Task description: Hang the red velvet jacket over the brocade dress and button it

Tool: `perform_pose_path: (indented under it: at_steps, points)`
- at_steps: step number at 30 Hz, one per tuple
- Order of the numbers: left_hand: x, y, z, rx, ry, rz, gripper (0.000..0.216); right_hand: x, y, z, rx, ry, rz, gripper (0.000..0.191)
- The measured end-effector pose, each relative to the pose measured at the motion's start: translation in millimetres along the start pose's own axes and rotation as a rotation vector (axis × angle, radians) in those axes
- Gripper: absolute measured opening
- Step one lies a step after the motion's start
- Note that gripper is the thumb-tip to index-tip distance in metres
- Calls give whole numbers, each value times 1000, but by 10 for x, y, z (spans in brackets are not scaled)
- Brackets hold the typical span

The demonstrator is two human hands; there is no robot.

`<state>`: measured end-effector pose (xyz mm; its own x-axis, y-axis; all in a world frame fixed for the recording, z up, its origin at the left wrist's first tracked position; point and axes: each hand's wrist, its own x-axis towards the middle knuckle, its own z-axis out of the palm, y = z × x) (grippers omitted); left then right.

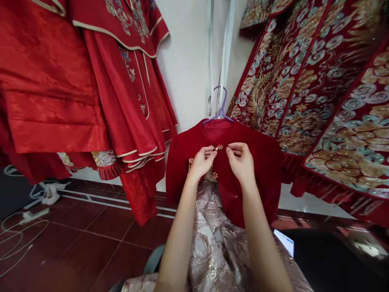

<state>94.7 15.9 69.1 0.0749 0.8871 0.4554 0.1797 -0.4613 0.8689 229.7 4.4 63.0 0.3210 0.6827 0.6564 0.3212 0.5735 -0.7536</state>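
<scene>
A dark red velvet jacket [261, 162] hangs in front of me on a purple hanger [223, 106], its front partly open over a pinkish silver brocade garment [209, 239]. My left hand [203, 163] is closed in a pinch at the upper front edge, with its fingertips at a beaded button [219, 147] in pearl, gold and red. Just to the right, my right hand [241, 160] has its fingers curled and pinched against the other front panel. What lies between those fingertips is hidden. More beaded buttons [214, 175] show below my left hand.
Red garments with cream trim [121, 101] hang at left, and a heavily embroidered red gown [304, 85] at right. Between them stand white rack poles [225, 48]. A phone [285, 242] lies on a dark surface at lower right. White cables [22, 233] trail over the tiled floor.
</scene>
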Motion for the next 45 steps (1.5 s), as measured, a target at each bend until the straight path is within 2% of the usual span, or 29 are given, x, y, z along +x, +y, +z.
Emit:
perform_pose_path:
  at_steps: [3,5,7,9,10,11,14,18,21,26,27,31,33,36,39,42,45]
  points:
    - [-215,-66,18,-211,61,-83,24,-270,40,-51,37,-50,72,31]
    - [-345,-133,6,-280,72,-138,26,-452,124,-63,-52,-52,106,44]
    - [-425,-205,-25,-322,70,-183,28,-592,232,-66,-196,11,117,57]
    - [-451,-263,-66,-339,59,-201,31,-667,319,-83,-283,22,113,49]
    - [-452,-281,-85,-340,47,-199,33,-681,342,-103,-277,-17,112,41]
    - [-450,-292,-100,-337,35,-191,35,-683,349,-133,-240,-84,119,36]
    - [-454,-284,-107,-349,-5,-174,40,-653,284,-279,-23,-269,216,36]
    - [-495,-230,-55,-433,-37,-188,43,-615,137,-495,276,-202,375,33]
    - [-515,-182,-51,-433,-75,-175,47,-617,64,-536,331,-161,393,31]
    - [-533,-141,-172,-404,-113,-243,55,-685,2,-329,175,-303,279,28]
    - [-539,-138,-196,-402,-111,-277,54,-701,-7,-270,133,-281,235,29]
    - [-560,-136,-243,-381,-63,-339,44,-761,-63,-67,-60,-40,53,42]
    - [-563,-146,-246,-394,-37,-329,45,-790,-106,5,-123,-29,0,37]
    - [-562,-189,-249,-393,-43,-326,40,-832,-149,104,-3,-199,48,23]
    - [-548,-258,-260,-339,-13,-300,22,-872,-137,210,223,-319,161,26]
    - [-523,-315,-264,-220,64,-200,9,-897,-110,303,335,-304,226,27]
    - [-510,-343,-237,-33,189,-53,24,-907,-111,354,427,-222,278,29]
